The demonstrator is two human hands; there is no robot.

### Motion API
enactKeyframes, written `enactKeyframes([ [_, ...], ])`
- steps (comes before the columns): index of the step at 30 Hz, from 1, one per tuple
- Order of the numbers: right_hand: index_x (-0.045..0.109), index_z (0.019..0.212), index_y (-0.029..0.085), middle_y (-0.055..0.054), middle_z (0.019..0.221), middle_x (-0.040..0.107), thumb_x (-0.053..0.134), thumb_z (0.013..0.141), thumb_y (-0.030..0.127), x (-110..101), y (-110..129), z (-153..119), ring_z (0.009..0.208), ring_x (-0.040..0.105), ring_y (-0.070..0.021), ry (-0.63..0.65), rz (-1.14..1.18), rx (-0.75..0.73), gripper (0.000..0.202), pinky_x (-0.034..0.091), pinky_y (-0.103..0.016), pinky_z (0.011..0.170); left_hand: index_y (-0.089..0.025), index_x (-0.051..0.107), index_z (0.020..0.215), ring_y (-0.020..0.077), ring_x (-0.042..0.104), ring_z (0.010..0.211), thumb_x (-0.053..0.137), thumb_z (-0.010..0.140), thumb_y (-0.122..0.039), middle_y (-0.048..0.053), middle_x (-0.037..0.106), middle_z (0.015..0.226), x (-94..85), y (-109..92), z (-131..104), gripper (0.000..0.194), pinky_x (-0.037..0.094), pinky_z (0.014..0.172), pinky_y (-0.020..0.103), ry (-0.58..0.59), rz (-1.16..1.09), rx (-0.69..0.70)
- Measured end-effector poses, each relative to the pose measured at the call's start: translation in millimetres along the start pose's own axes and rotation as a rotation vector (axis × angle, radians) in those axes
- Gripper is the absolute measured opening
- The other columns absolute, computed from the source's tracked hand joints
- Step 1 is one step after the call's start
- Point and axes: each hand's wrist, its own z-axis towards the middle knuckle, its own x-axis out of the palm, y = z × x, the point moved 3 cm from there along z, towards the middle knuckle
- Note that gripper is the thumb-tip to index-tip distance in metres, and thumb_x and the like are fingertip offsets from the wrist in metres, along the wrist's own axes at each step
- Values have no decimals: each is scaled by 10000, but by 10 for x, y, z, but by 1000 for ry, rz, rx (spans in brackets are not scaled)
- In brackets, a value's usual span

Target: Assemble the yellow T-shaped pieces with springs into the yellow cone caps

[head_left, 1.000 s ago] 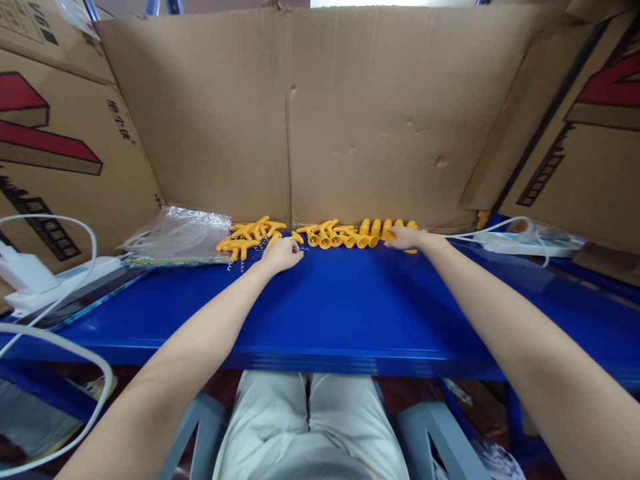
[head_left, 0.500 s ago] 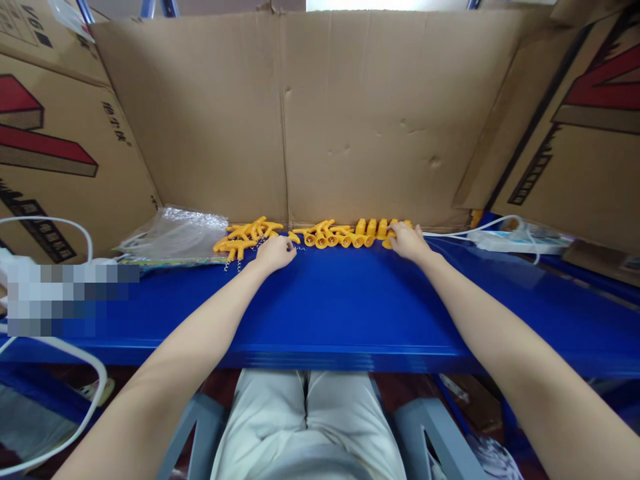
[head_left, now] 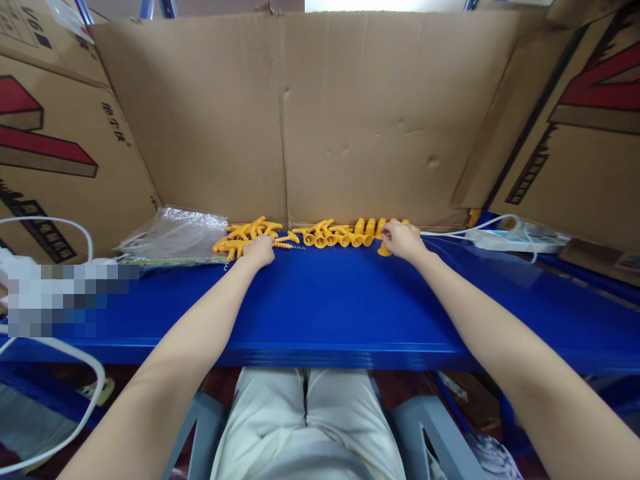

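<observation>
My left hand (head_left: 260, 251) reaches into a pile of yellow corkscrews (head_left: 251, 229) with T-shaped handles and thin metal spirals. Its fingers close around one corkscrew's handle, mostly hidden by the hand. Just to its right, another corkscrew (head_left: 287, 238) lies on the blue shelf with its tip pointing right. My right hand (head_left: 404, 241) pinches a yellow bell-shaped sleeve (head_left: 384, 251), flared end down, at the right end of the row. Between the hands, several sleeves (head_left: 345, 241) lie with open ends toward me, with T-handled pieces (head_left: 327, 227) behind them.
Upright yellow sleeves (head_left: 371, 226) stand along the tall cardboard panel (head_left: 390, 120) at the back. Clear plastic bags (head_left: 175, 233) lie left of the corkscrews. A white power strip (head_left: 517, 240) with cables is at the right. Printed cartons (head_left: 55, 153) flank the blue shelf (head_left: 330, 300).
My left hand has moved left and slightly down onto the nearer corkscrews. My right hand has shifted a little left, with the flared sleeve now showing under its fingers.
</observation>
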Motion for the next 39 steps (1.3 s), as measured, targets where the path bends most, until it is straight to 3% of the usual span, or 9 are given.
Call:
enactKeyframes([
  [7,658,1088,187,-126,1094,666,547,860,254,-4,64,24,996,641,-266,34,160,-15,263,489,-391,874,-217,564,1336,310,510,1272,463,859,-235,142,522,1401,32,45,58,488,430,1027,421,-63,4,2],
  [12,680,1053,203,-115,1058,703,571,868,266,-22,197,3,1000,650,-274,116,223,-65,223,486,-406,867,-256,542,1366,342,465,1309,401,895,-241,151,519,1409,84,23,54,492,410,1024,524,-51,22,15],
  [19,663,1059,183,-75,933,699,668,802,315,1,393,-78,823,659,-225,201,421,-115,289,506,-350,724,-246,617,1187,331,518,1239,434,870,-220,131,602,1285,36,-3,29,366,435,982,500,-89,8,-14],
  [26,646,847,174,2,775,671,712,747,334,-2,513,-157,707,621,-154,331,457,-154,200,456,-250,619,-245,596,1146,312,564,1169,488,846,-215,126,604,1228,-16,-70,10,320,442,975,450,-201,-69,13],
  [32,641,874,174,-22,825,689,678,793,293,-31,567,-168,738,630,-170,262,387,-126,149,457,-265,652,-225,634,1112,256,596,1124,533,816,-278,84,648,1201,-38,-192,-12,318,449,977,356,-254,-195,160],
  [36,641,997,141,-85,959,703,696,782,224,-66,622,-162,857,656,-212,169,348,-142,237,478,-301,755,-213,656,1081,238,653,921,564,773,-318,63,717,949,-79,-292,-80,338,489,837,322,-255,-270,185],
  [39,664,1012,137,-106,1056,698,694,776,175,-71,662,-143,995,649,-239,87,341,-259,241,471,-337,876,-196,668,1056,216,647,802,573,762,-324,49,707,817,-109,-361,-130,334,477,760,302,-262,-307,256],
])
